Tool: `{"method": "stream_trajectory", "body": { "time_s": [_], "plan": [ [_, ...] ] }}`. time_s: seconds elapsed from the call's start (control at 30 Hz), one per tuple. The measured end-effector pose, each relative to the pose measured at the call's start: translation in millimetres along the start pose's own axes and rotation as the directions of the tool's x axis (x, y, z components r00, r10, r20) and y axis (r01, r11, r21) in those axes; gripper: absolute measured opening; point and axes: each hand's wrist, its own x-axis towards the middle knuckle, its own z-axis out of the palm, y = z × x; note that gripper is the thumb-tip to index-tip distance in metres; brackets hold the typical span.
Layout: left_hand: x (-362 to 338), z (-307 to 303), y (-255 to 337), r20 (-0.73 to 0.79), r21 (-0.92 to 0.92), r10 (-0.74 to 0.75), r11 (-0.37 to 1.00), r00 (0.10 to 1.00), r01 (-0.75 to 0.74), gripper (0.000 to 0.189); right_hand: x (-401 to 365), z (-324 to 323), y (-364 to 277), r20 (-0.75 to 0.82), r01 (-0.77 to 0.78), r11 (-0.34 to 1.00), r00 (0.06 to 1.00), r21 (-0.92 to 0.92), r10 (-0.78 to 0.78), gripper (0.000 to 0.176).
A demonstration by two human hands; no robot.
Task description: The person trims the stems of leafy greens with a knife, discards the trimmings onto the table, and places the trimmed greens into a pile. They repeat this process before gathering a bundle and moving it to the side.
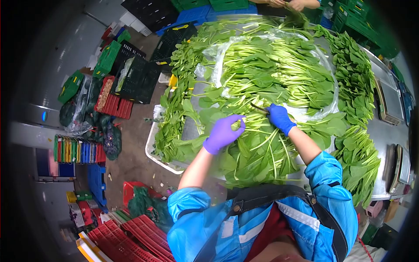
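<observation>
My left hand (pixel 223 133), in a purple glove, is closed around the pale stem end of some leafy greens (pixel 237 125). To its right, my right hand (pixel 280 118) in a blue glove grips a knife (pixel 259 108), whose dark narrow blade points left over the stems. Both hands are above a pile of loose leafy greens (pixel 262 150) close to my body. Just beyond them, a clear plastic sheet (pixel 335 94) surrounds greens (pixel 301 72) with light green stalks. My fingers hide part of the knife and the held stem.
More greens (pixel 355 78) line the right side of the metal table (pixel 382 118). A white tub (pixel 153 153) stands at the left edge. Stacked crates (pixel 139 81) and red crates (pixel 131 240) occupy the floor at left. Across the table are another person's hands (pixel 288 4).
</observation>
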Motion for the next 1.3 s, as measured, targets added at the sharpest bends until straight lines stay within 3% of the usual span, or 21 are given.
{"method": "stream_trajectory", "body": {
  "time_s": [0.07,0.1,0.17,0.23,0.3,0.33,0.37,0.4,0.47,0.53,0.7,0.8,0.87,0.97,1.0,1.07,1.1,1.13,1.2,1.27,1.3],
  "plan": [
    [-1,0,-3,0.024,0.007,0.082,0.997,0.996,-0.082,0.017,-2,-20,-9,0.003,0.017,0.999,1.0,0.041,-0.017,0.018],
    [-2,0,-4,0.051,0.01,0.159,0.987,0.986,-0.16,0.017,-6,-44,-28,0.012,0.002,0.988,1.0,0.155,-0.004,0.022],
    [-4,-2,2,0.15,-0.04,0.177,0.984,0.973,-0.173,0.015,-17,-89,-64,-0.001,0.022,0.935,1.0,0.353,-0.023,0.028],
    [-5,1,14,0.29,-0.088,0.218,0.976,0.932,-0.201,0.015,-33,-131,-94,-0.015,0.072,0.918,0.997,0.39,-0.072,0.028],
    [-3,10,20,0.255,-0.078,0.186,0.982,0.949,-0.172,0.015,-39,-137,-95,-0.017,0.126,0.868,0.991,0.481,-0.135,0.031],
    [-1,15,22,0.219,-0.069,0.156,0.987,0.963,-0.145,0.015,-41,-135,-91,-0.017,0.126,0.869,0.991,0.478,-0.134,0.031],
    [0,22,17,0.103,0.022,0.2,0.979,0.974,-0.204,0.017,-43,-131,-87,-0.14,0.138,0.885,0.987,0.444,-0.084,0.033],
    [2,23,20,0.099,0.02,0.204,0.978,0.974,-0.207,0.017,-45,-127,-82,-0.262,0.148,0.902,0.964,0.406,-0.04,0.036],
    [3,25,24,-0.026,0.105,0.211,0.973,0.977,-0.207,0.018,-50,-113,-76,-0.267,0.129,0.937,0.963,0.324,-0.04,0.047],
    [5,28,29,0.017,0.017,0.232,0.972,0.973,-0.233,0.021,-53,-108,-81,-0.226,0.15,0.979,0.967,0.14,-0.116,0.056],
    [1,26,38,0.013,-0.006,0.241,0.97,0.97,-0.241,0.019,-50,-93,-74,-0.229,0.131,0.986,0.968,0.101,-0.105,0.06],
    [-7,9,30,0.056,-0.116,0.192,0.976,0.98,-0.185,0.019,-52,-84,-39,-0.239,-0.098,0.993,0.965,0.067,0.111,0.053],
    [-6,2,24,0.091,-0.164,0.158,0.976,0.983,-0.142,0.019,-61,-90,-41,-0.402,0.09,0.979,0.916,0.181,-0.01,0.044],
    [-5,-4,41,0.192,-0.086,0.325,0.945,0.926,-0.314,0.017,-61,-161,-105,0.043,-0.041,0.696,0.999,0.716,0.015,0.038],
    [-6,-7,53,0.199,-0.088,0.33,0.944,0.923,-0.319,0.017,-56,-153,-111,-0.062,0.085,0.627,0.996,0.774,-0.059,0.034],
    [-10,-10,67,0.146,-0.095,0.138,0.988,0.98,-0.126,0.016,-49,-132,-107,-0.108,0.097,0.518,0.994,0.85,-0.008,0.03],
    [-12,-10,67,-0.041,-0.056,0.154,0.986,0.987,-0.156,0.016,-47,-129,-98,-0.113,0.043,0.578,0.99,0.815,0.085,0.029],
    [-11,-19,60,-0.141,0.156,0.162,0.978,0.977,-0.139,0.016,-46,-131,-88,-0.123,-0.016,0.63,0.977,0.777,0.177,0.027],
    [-11,-40,53,-0.244,0.281,0.02,0.958,0.97,0.051,0.015,-45,-157,-82,-0.418,-0.024,0.874,0.872,0.485,0.256,0.024],
    [-12,-53,64,-0.219,0.325,0.093,0.946,0.971,-0.017,0.014,-44,-164,-78,-0.59,0.13,0.902,0.792,0.411,0.154,0.024],
    [-13,-56,73,-0.189,0.363,0.162,0.928,0.969,-0.085,0.013,-44,-171,-83,-0.588,0.125,0.903,0.793,0.412,0.158,0.024]
  ]
}}
